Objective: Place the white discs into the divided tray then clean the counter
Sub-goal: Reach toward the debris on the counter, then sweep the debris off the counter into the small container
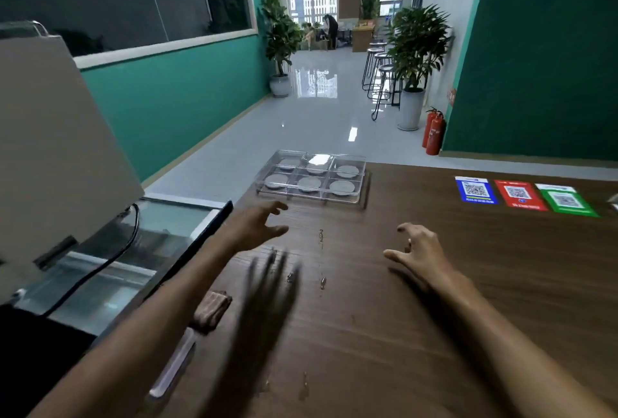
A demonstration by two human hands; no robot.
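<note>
Three QR-code cards far right, potted plants, red fire extinguishers beyond.

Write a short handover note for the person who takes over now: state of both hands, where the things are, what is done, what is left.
Left hand: open, above the counter, holds nothing.
Right hand: open, fingers spread, holds nothing.
Tray: clear, at the far edge of the counter, with a clear cover on it. All six compartments hold a disc.
Done: the discs look placed; none lies loose on the counter.
Left: cleaning. Small droplets lie on the wood between the hands and nearer the camera. A brown cloth lies at the counter's left edge, untouched.
</note>
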